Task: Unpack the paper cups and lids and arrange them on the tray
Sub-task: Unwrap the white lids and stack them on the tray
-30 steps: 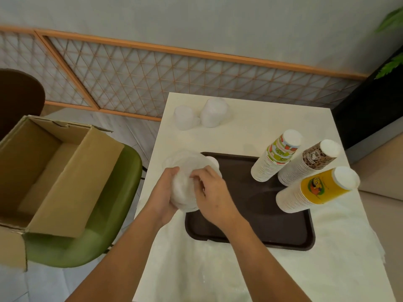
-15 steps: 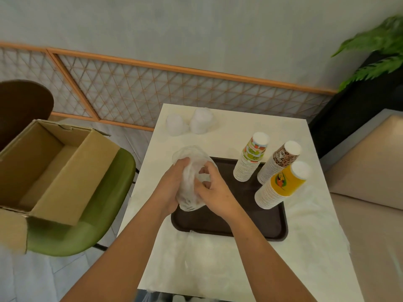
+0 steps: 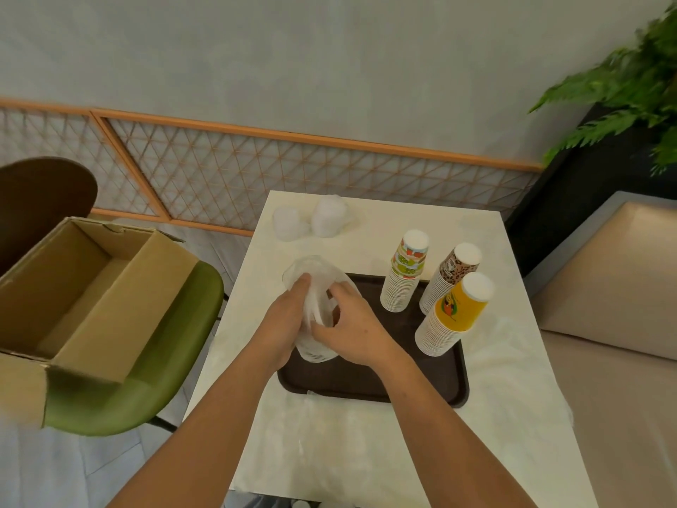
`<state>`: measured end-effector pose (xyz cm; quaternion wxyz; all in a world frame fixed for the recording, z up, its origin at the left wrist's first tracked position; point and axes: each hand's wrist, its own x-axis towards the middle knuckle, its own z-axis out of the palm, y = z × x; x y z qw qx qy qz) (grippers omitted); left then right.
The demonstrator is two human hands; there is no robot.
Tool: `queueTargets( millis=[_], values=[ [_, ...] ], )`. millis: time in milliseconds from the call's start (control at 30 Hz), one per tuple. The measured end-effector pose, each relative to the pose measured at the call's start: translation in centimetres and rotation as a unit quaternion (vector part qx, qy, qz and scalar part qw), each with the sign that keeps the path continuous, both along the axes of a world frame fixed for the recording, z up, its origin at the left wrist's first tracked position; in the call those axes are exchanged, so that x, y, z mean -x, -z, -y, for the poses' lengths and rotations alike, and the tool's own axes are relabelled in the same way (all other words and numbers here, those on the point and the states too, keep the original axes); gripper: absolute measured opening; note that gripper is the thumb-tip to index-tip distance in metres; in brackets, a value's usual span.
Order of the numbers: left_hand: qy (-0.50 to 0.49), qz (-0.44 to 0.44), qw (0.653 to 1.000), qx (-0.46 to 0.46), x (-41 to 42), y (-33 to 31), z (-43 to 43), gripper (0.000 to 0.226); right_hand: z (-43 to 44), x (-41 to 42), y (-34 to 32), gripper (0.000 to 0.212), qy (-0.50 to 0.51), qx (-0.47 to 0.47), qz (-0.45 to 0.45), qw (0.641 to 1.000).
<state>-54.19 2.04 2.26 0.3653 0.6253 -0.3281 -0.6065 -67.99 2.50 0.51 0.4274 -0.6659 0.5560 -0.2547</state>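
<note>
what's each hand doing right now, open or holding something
Left hand: grips the plastic-wrapped lids above the tray.
Right hand: fingers curled on the same wrapper, pinching it.

Crinkly clear plastic wrap (image 3: 315,287), matt dark plastic tray (image 3: 370,383), smooth pale table (image 3: 366,232), printed paper cups (image 3: 403,276), rough brown cardboard box (image 3: 121,306).
</note>
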Motion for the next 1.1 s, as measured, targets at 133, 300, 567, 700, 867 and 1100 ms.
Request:
queueTargets(
  millis=[133,300,567,700,867,1100],
  values=[
    [-0.002,0.007,1.0,-0.009,-0.1,-0.1,0.3,0.044,0.0,0.7,-0.1,0.05,-0.025,0.007,-0.01,1.0],
    [-0.008,-0.016,1.0,-0.016,-0.4,0.1,0.3,0.042,0.1,1.4,-0.5,0.087,0.002,-0.025,-0.007,1.0],
    [-0.007,-0.064,0.998,-0.025,-0.3,0.5,-0.1,0.043,0.0,0.7,-1.9,0.069,0.06,0.001,-0.063,0.996],
    [-0.022,-0.067,0.997,-0.035,-0.3,0.7,-0.3,0.043,0.4,0.5,-1.6,0.067,0.066,0.014,-0.09,0.994],
    [-0.036,-0.081,0.995,-0.048,-0.2,1.3,0.0,0.05,0.7,0.3,-0.9,0.052,0.017,0.054,-0.13,0.99],
    [-0.064,-0.147,0.986,-0.046,-0.6,2.0,-0.1,0.045,0.9,0.2,0.2,0.052,0.023,0.065,-0.138,0.988]
  ],
)
